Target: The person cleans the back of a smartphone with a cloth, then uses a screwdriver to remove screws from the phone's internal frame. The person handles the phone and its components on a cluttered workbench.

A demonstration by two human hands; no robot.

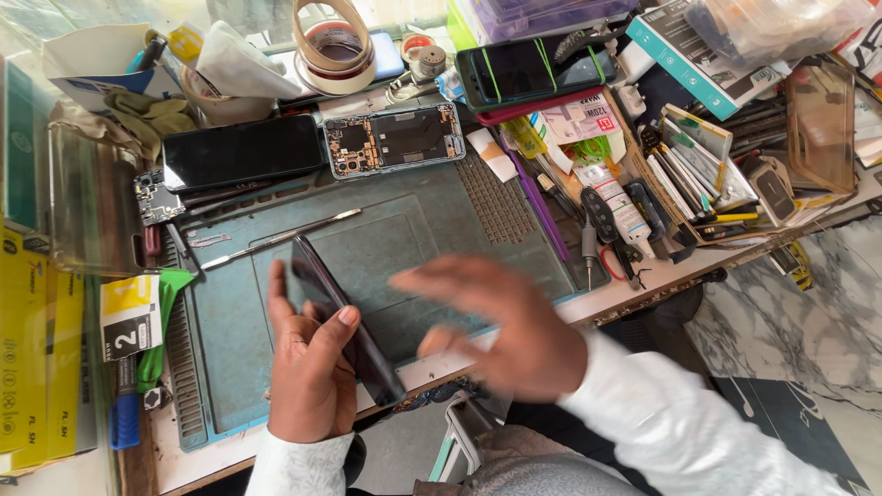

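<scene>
My left hand (310, 367) grips a dark smartphone (342, 317) by its edges, tilted on its side above the blue-grey work mat (404, 239). My right hand (496, 326) hovers just right of the phone, blurred by motion, fingers spread and holding nothing. An opened phone body (393, 138) with exposed circuitry lies at the mat's far edge. Beside it rests a black phone (242, 152), screen up. A thin metal pry tool (280, 239) lies on the mat above my left hand.
Tape rolls (333, 50) stand at the back. Another dark phone with green bands (533, 69) lies at the upper right. A tray of tools, tubes and tweezers (643, 184) fills the right side. Yellow boxes (32, 358) and a clear phone case (87, 197) sit at left.
</scene>
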